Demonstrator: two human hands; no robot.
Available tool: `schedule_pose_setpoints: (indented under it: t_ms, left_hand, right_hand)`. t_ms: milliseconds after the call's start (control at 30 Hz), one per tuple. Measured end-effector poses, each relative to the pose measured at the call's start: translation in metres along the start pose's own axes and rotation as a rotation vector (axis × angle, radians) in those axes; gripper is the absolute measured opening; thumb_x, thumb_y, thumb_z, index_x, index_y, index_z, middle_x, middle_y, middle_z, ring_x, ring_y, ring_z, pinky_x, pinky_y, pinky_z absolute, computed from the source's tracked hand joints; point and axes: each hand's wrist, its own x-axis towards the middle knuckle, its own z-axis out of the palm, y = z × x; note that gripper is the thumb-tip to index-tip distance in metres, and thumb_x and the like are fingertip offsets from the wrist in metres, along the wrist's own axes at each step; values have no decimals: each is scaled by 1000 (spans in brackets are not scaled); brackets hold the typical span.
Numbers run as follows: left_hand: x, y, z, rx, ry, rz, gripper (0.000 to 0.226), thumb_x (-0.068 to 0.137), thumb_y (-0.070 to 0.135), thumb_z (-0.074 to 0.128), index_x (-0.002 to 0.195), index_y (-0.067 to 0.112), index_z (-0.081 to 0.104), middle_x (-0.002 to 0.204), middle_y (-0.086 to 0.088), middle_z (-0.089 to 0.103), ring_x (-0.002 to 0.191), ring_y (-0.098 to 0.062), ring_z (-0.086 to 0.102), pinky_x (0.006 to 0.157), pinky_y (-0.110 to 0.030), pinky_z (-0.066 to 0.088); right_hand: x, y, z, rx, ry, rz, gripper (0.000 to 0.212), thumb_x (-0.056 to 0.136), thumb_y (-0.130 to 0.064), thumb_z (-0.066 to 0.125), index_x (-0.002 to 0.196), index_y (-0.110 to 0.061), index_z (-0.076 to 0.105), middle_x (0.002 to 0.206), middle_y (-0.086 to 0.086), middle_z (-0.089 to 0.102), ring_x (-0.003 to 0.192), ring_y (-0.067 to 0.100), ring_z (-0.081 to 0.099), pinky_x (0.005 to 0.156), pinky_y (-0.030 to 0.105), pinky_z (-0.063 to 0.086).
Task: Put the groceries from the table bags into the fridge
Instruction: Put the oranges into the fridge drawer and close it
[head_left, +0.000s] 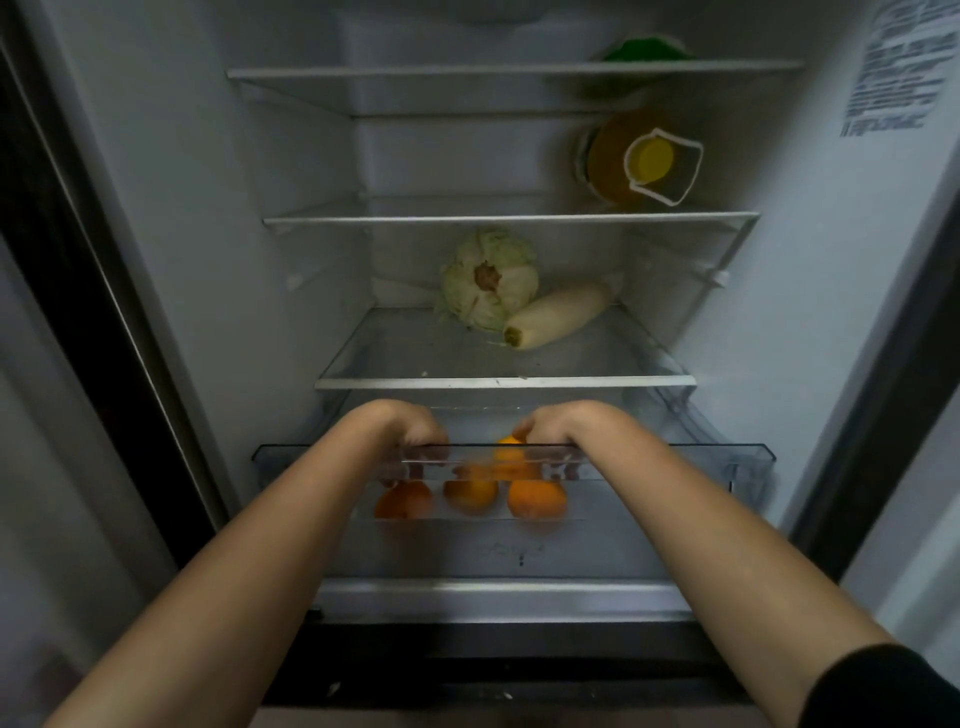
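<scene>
Gripping near rim of clear drawer (675, 451) with left hand (415, 432) and right hand (551, 429), both clenched on it; oranges (536, 500) inside

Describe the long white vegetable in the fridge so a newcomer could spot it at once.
In the open fridge, find the lowest glass shelf, directly above the clear drawer. Two vegetables lie on it side by side: a round pale-green cabbage and, to its right, the white radish. It alone is long, smooth and cylindrical, lying on its side.
</scene>
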Motion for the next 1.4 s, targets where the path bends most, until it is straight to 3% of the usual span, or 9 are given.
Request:
schedule_pose_setpoints:
  t_ms: [100, 233, 333, 433, 600, 767, 967, 1200, 1400]
  left_hand:
    - [-6, -2, 0, -153, 225, 45, 24, 94, 18, 55, 101, 1, 70, 98, -16, 70, 74, -29, 65, 61, -32, 54]
    - [-27, -4, 12, -210, 888, 174, 29, 100, 29, 47, 91, 9, 66, 92, -14, 68, 89, -33, 62, 68, -34, 43]
    - [-46, -9, 36, -148, 1345, 302, 36, 99, 34, 41, 106, 12, 69, 109, -11, 70, 104, -32, 62, 83, -40, 48]
    - [-59, -14, 73, -68, 1537, 327, 42, 98, 36, 45, 124, 9, 65, 137, -16, 58, 128, -35, 51, 103, -48, 41]
    - [-69, -25, 155, -3, 1506, 240, 53, 98, 37, 46, 141, 8, 51, 157, -20, 34, 144, -38, 32, 111, -59, 31]
    - [-89, -37, 195, 58, 1389, 132, 59, 98, 43, 41, 147, 9, 45, 160, -20, 26, 148, -38, 24, 110, -64, 30]
    - [-168, -53, 198, 92, 1478, 119, 60, 99, 44, 40, 149, 11, 42, 161, -20, 25, 148, -38, 22, 113, -64, 25]
    - [-320, -134, 291, 118, 1524, 73, 61, 102, 48, 32, 151, 12, 39, 163, -18, 20, 152, -34, 15, 116, -62, 18]
    - [-489, -279, 396, 203, 1447, -297, 64, 99, 47, 37, 153, 13, 35, 164, -18, 16, 152, -36, 10, 116, -66, 15]
  right_hand:
    - [-12, -4, -1, 84, 139, -54, 38, 96, -12, 54, 132, -6, 61, 135, 16, 61, 120, 35, 61, 102, 45, 51]
    - [-39, -2, -8, 54, 481, -157, 41, 98, -20, 48, 137, -21, 59, 143, 9, 57, 128, 29, 54, 105, 36, 46]
    - [-61, 0, 2, 64, 788, -207, 36, 101, -34, 43, 131, -25, 62, 131, 8, 64, 119, 32, 58, 91, 39, 49]
    - [-74, -2, 35, 132, 1114, -299, 40, 103, -39, 43, 133, -20, 60, 133, 8, 61, 120, 31, 57, 90, 39, 46]
    - [-70, 8, 100, -9, 1433, -391, 51, 100, -44, 45, 141, -16, 56, 153, 19, 43, 143, 34, 39, 117, 51, 29]
    - [-73, 14, 132, -149, 1317, -397, 65, 100, -53, 40, 155, -18, 36, 166, 18, 15, 154, 33, 10, 123, 55, 5]
    - [-128, -11, 158, -91, 1323, -412, 73, 100, -55, 36, 159, -16, 22, 167, 18, 5, 155, 32, 1, 123, 57, 7]
    - [-220, -117, 251, 3, 1357, -591, 84, 96, -54, 48, 160, -11, 15, 165, 24, 3, 154, 37, 3, 123, 56, 9]
    - [-302, -270, 378, 63, 1178, -900, 85, 94, -54, 53, 159, -12, 18, 165, 25, 2, 154, 37, 1, 123, 55, 7]
